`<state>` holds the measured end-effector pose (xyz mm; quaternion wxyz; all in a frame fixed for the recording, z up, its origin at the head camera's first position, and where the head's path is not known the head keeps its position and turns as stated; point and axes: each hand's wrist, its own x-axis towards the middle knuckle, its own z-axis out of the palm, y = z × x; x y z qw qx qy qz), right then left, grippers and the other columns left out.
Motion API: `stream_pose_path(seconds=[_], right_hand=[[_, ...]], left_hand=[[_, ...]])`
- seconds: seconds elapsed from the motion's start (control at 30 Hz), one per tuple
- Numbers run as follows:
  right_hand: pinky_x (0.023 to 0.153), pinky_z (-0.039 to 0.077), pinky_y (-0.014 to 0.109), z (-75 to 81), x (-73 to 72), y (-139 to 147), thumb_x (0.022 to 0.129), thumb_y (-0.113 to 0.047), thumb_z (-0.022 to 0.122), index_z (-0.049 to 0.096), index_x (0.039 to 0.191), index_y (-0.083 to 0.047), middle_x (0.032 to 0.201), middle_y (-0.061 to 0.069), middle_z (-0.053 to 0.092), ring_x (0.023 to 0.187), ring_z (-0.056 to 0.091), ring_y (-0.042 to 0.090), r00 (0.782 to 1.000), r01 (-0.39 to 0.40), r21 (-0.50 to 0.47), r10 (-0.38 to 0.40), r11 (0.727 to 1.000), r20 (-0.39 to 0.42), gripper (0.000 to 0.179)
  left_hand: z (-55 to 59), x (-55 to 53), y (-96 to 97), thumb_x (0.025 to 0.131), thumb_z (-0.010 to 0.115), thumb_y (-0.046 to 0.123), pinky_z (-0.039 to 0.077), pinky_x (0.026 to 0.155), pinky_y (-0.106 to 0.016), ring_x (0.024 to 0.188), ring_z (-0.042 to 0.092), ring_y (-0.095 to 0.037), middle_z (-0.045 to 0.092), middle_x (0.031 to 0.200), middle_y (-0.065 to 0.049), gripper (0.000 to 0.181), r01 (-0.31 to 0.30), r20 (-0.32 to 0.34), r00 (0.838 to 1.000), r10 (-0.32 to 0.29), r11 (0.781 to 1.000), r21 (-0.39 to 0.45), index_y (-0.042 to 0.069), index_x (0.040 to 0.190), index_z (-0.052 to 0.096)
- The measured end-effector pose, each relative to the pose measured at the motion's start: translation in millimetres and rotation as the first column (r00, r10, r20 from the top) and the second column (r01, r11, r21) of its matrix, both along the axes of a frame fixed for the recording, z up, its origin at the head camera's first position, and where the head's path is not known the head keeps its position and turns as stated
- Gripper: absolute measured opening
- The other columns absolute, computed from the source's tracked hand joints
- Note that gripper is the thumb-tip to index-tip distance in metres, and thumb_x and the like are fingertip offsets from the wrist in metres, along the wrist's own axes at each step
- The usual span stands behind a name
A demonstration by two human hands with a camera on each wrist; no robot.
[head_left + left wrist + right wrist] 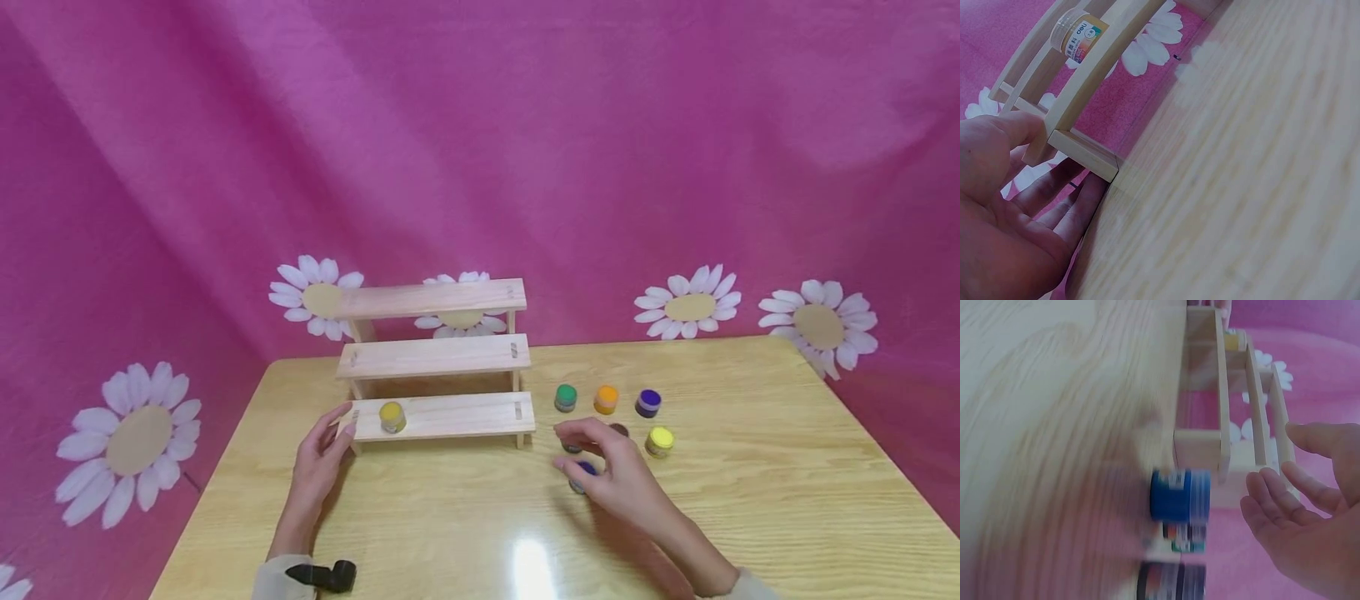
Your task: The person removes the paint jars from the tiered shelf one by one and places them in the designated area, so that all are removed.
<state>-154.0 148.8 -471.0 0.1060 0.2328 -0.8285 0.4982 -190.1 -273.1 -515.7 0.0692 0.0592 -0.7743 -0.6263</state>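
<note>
A three-tier wooden shelf stand is on the table, with a dark-yellow paint jar near the left end of its lowest plank. My left hand holds that end; in the left wrist view the thumb presses the plank and the other fingers lie by the leg. To the right of the stand, my right hand hovers over small paint jars, fingers apart and holding nothing. Below it sits a blue jar, separate from the fingertips. A brown-lidded jar and a dark jar are partly hidden by this hand.
Behind the right hand stand a green jar, an orange jar and a dark purple jar. A yellow jar is to its right. A pink curtain with daisies hangs behind the wooden table.
</note>
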Motion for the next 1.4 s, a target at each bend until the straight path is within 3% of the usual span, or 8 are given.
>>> stream_pose_path(seconds=[0.23, 0.8, 1.07, 1.4], right_hand=[[0.094, 0.057, 0.043, 2.9, -9.8, -31.6, 0.087, -0.007, 0.083, 0.069, 0.121, -0.005, 0.115, 0.007, 0.071, 0.108, 0.068, 0.025, 0.999, -0.034, -0.014, 0.035, 0.999, 0.032, 0.037], [0.097, 0.055, 0.046, 10.9, -38.6, -120.3, 0.087, -0.007, 0.082, 0.063, 0.129, 0.000, 0.120, 0.016, 0.068, 0.111, 0.065, 0.029, 0.982, -0.188, -0.064, 0.188, 0.980, 0.009, 0.046], [0.101, 0.053, 0.041, 8.9, -54.4, -155.6, 0.088, -0.009, 0.082, 0.062, 0.129, 0.001, 0.118, 0.017, 0.068, 0.112, 0.065, 0.028, 0.980, -0.191, -0.063, 0.193, 0.980, 0.042, 0.047], [0.099, 0.053, 0.036, 1.6, -68.4, -194.2, 0.088, -0.009, 0.082, 0.064, 0.126, 0.002, 0.115, 0.013, 0.067, 0.109, 0.065, 0.027, 0.979, -0.183, -0.052, 0.187, 0.982, 0.083, 0.044]], left_hand=[[-2.6, 3.3, -3.4, 0.107, 0.057, 0.020, 0.048, 0.090, -0.011, 0.110, 0.058, 0.001, 0.054, 0.146, -0.024, 0.045, -0.001, -0.015, 1.000, 0.001, 1.000, -0.012, 0.008, 0.150, 0.050], [2.3, 3.5, -4.1, 0.107, 0.056, 0.017, 0.046, 0.092, -0.010, 0.108, 0.056, 0.006, 0.053, 0.146, -0.024, 0.044, -0.010, -0.010, 1.000, 0.010, 1.000, 0.003, 0.008, 0.150, 0.051], [2.5, 2.8, -0.8, 0.108, 0.055, 0.017, 0.047, 0.092, -0.010, 0.109, 0.057, 0.005, 0.053, 0.147, -0.023, 0.044, 0.012, 0.015, 1.000, -0.012, 1.000, 0.001, 0.009, 0.151, 0.049], [1.1, 3.0, -1.0, 0.107, 0.056, 0.016, 0.048, 0.090, -0.013, 0.107, 0.058, 0.004, 0.055, 0.144, -0.025, 0.045, 0.016, -0.014, 1.000, -0.016, 0.999, 0.033, 0.008, 0.151, 0.050]])
